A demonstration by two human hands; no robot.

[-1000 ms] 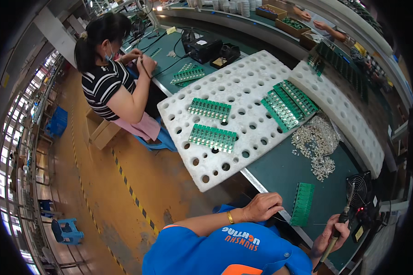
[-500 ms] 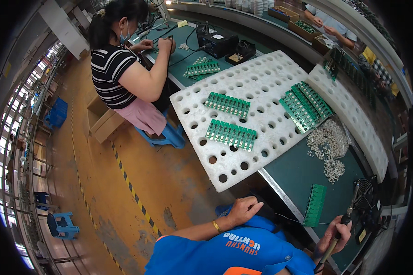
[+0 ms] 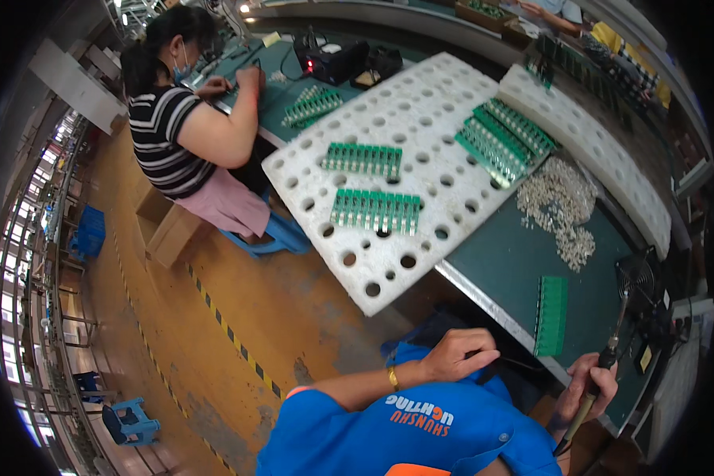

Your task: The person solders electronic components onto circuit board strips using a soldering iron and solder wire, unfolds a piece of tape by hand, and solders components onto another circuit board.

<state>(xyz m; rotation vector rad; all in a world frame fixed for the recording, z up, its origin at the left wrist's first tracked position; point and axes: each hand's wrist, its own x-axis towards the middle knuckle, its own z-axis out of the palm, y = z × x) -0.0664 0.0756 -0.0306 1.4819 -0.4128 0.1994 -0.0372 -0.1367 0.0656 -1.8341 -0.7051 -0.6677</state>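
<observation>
My right hand (image 3: 593, 384) is closed around a soldering iron (image 3: 610, 354), its metal tip pointing up and away beside a small black fan (image 3: 636, 274). My left hand (image 3: 462, 354), with a gold band at the wrist, is held in front of my blue shirt, off the table edge. Its fingers are curled together; what they pinch, if anything, is too small to make out. A thin wire (image 3: 523, 365) runs between that hand and the table edge. Left of the iron, a green circuit board strip (image 3: 551, 316) lies on the dark green table.
A white foam board (image 3: 357, 274) with round holes carries several circuit board strips (image 3: 374, 210). Small pale parts (image 3: 559, 198) lie heaped beside it. Another foam piece (image 3: 587, 151) stands along the back. A co-worker (image 3: 186, 119) sits at the far left, near a black soldering station (image 3: 329, 59).
The view has shifted, so the table items sit higher and further left. My left hand has moved slightly toward the table edge. My right hand still holds the soldering iron.
</observation>
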